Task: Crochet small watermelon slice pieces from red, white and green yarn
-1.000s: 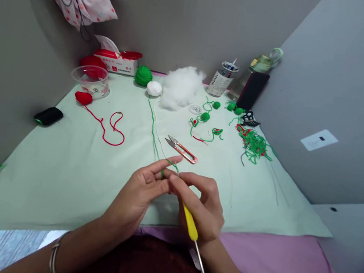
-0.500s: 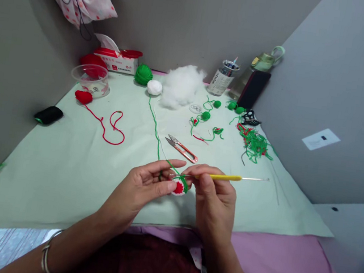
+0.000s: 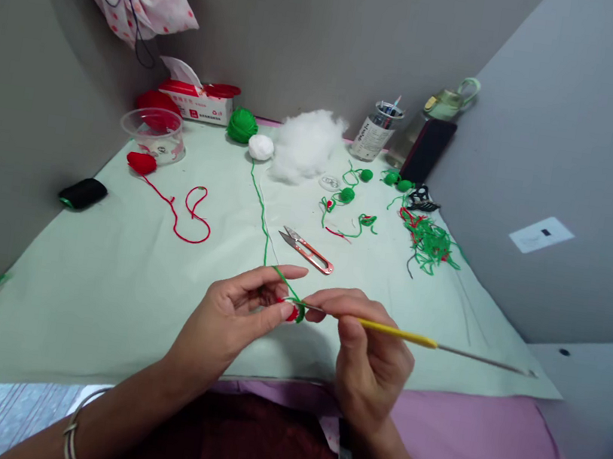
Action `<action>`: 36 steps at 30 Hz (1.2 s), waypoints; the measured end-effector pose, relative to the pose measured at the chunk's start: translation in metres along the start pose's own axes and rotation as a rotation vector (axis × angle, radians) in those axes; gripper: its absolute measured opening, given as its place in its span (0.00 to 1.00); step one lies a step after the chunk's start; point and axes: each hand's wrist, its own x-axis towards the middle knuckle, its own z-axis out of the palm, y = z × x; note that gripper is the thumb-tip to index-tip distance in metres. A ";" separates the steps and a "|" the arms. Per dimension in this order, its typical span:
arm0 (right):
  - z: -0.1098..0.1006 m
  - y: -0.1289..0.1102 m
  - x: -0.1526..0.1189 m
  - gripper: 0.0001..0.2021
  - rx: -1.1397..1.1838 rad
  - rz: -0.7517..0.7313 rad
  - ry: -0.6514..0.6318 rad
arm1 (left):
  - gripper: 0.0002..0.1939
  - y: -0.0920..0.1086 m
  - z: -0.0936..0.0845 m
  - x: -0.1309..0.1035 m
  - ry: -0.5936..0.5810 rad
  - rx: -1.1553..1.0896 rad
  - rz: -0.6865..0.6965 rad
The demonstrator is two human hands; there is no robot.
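Observation:
Pinched in my left hand (image 3: 241, 308) is a small crochet piece (image 3: 293, 313) in red, white and green, partly hidden by the fingers. A green yarn strand (image 3: 260, 208) runs from the table over the raised left index finger to the piece. My right hand (image 3: 372, 349) grips a crochet hook (image 3: 403, 334) by its yellow handle. One metal end of the hook is at the green edge of the piece; the other end points right. Just beyond my hands lie orange-handled thread snips (image 3: 308, 250).
Behind are a green yarn ball (image 3: 242, 125), a white yarn ball (image 3: 261, 147) and fluffy stuffing (image 3: 310, 145). At right lie green yarn scraps (image 3: 428, 243), a phone (image 3: 428, 152) and a bottle (image 3: 411, 134). A plastic tub (image 3: 154, 136) and red yarn (image 3: 194, 217) are at left.
My right hand has moved slightly right and down, and the hook's far end swung lower right. The crochet piece has turned, showing less of its red and white face.

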 end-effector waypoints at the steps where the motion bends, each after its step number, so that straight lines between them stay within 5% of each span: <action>1: 0.000 0.000 0.000 0.12 -0.044 -0.039 -0.021 | 0.16 0.000 0.000 0.000 0.014 0.027 0.017; 7: -0.001 0.000 -0.004 0.13 -0.477 -0.302 -0.130 | 0.19 -0.002 0.007 -0.004 0.082 -0.004 0.079; 11: 0.000 0.001 -0.009 0.18 -0.677 -0.396 -0.104 | 0.23 -0.002 0.008 -0.001 -0.040 -0.256 -0.107; 14: 0.002 0.001 -0.006 0.14 -0.448 -0.223 0.038 | 0.21 0.000 0.005 0.002 -0.084 -0.350 -0.234; 19: 0.007 0.007 0.003 0.10 0.133 0.131 0.114 | 0.19 0.000 0.003 0.003 -0.054 -0.244 -0.122; 25: 0.012 0.008 0.000 0.11 0.039 0.159 0.101 | 0.21 -0.004 0.007 0.003 -0.033 -0.172 -0.075; 30: 0.011 0.008 -0.004 0.16 -0.334 -0.142 0.051 | 0.21 -0.005 0.010 0.006 -0.047 -0.353 -0.162; 36: 0.003 0.007 0.008 0.11 0.145 0.216 0.183 | 0.15 -0.002 0.003 0.008 -0.083 -0.370 -0.212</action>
